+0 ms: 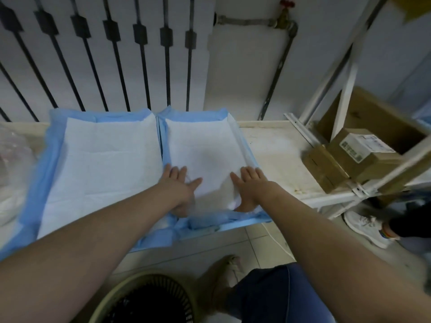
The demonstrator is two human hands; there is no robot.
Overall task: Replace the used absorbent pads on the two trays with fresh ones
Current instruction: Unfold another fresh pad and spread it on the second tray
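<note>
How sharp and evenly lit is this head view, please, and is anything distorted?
Head view: wide-angle distortion fans the railing bars; dim, soft light leaves a faint shadow on the right pad; the cardboard boxes near the edge look smeared.

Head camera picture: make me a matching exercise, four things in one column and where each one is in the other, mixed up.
Things:
1 right pad
2 cardboard boxes
3 basket
4 tap

Places:
A on the floor, nearest the camera
B high on the wall
C under the flat left hand and right hand
D on the white rack at the right

Pairs: 1-C, 2-D, 3-A, 4-B
</note>
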